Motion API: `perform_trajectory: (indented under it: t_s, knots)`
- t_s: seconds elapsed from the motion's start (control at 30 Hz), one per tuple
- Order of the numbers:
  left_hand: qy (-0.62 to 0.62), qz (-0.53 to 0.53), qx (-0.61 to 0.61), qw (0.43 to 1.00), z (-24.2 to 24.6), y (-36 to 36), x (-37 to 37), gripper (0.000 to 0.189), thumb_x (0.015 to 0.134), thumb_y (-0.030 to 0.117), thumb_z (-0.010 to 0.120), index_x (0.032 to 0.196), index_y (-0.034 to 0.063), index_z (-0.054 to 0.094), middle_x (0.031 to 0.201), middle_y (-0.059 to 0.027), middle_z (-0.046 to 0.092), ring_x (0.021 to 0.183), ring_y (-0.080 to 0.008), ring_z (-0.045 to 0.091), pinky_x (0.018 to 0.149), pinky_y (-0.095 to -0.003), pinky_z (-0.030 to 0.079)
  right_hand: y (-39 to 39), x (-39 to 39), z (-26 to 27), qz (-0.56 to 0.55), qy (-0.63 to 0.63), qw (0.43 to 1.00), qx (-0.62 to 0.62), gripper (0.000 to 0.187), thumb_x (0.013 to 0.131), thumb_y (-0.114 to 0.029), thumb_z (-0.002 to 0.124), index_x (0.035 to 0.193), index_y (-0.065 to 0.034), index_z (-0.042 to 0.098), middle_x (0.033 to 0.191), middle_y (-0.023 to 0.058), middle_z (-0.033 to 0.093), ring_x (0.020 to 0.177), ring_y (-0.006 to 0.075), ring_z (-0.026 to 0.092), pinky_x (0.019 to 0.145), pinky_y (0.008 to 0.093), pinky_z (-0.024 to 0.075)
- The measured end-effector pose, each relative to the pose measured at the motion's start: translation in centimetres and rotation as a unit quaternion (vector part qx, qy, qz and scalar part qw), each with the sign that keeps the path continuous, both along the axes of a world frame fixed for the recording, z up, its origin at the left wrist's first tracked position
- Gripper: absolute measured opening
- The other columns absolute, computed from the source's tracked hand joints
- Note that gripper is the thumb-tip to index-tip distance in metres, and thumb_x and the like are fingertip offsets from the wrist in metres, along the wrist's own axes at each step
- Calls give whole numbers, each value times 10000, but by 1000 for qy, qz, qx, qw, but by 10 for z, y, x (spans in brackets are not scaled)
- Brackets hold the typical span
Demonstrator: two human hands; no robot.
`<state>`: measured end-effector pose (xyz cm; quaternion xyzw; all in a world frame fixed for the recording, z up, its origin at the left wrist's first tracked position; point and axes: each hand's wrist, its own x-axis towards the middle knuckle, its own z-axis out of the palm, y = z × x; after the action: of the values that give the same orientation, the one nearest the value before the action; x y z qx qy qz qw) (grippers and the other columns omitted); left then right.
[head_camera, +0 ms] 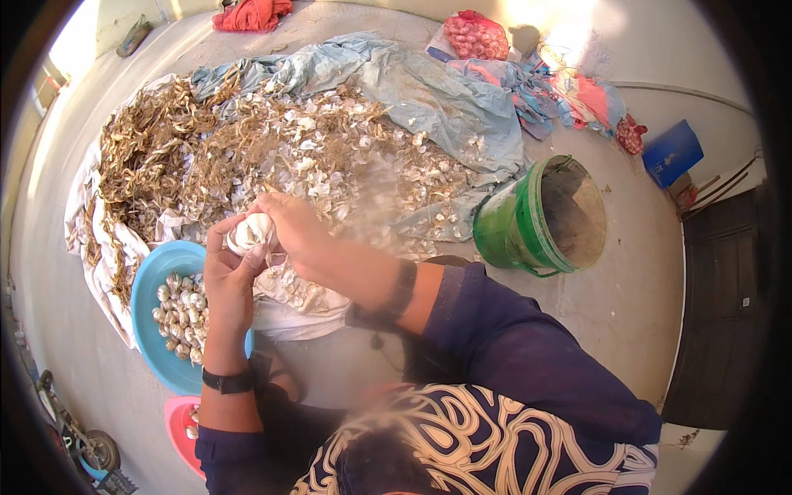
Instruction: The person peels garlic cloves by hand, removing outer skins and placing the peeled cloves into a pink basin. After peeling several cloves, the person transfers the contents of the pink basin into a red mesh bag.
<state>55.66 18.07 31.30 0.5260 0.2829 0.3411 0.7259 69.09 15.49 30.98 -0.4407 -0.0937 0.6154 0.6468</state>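
A white garlic bulb (252,232) is held up between both hands, above the near left part of a heap of papery skins and dry stalks. My left hand (232,266) grips it from the left and below, with the thumb across its lower side. At its upper right, my right hand (288,224) has its fingers closed at the bulb's edge; what exactly they pinch is hard to tell. Below and left of the bulb, a blue basin (143,309) holds several garlic bulbs (182,312), partly hidden by my left forearm. The heap of garlic skins (309,154) lies on spread cloths.
A green bucket (507,216) lies tilted at the right of the heap. A pink basin (179,433) with a few bulbs is at the lower left. Behind are a blue-grey cloth (421,80), a red net bag of garlic (476,36) and a blue box (673,153).
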Motion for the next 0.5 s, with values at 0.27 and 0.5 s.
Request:
perform_trajectory:
  t_s: [0.27, 0.5]
  knots:
    - [175, 39, 81, 980, 2, 8, 1, 589, 861, 29, 696, 1392, 23, 441, 1019, -51, 651, 795, -80, 615, 696, -226, 502, 3, 2, -8, 93, -256, 958, 91, 250, 914, -243, 657, 1005, -23, 585, 870, 59, 651, 704, 119, 623, 567, 286, 510]
    - [78, 16, 104, 991, 3, 2, 8, 647, 809, 39, 755, 1361, 30, 420, 1110, -101, 660, 879, -121, 654, 747, -273, 564, 7, 11, -11, 3, -34, 997, 69, 239, 995, -203, 526, 885, -9, 611, 819, 104, 667, 641, 170, 620, 552, 327, 505]
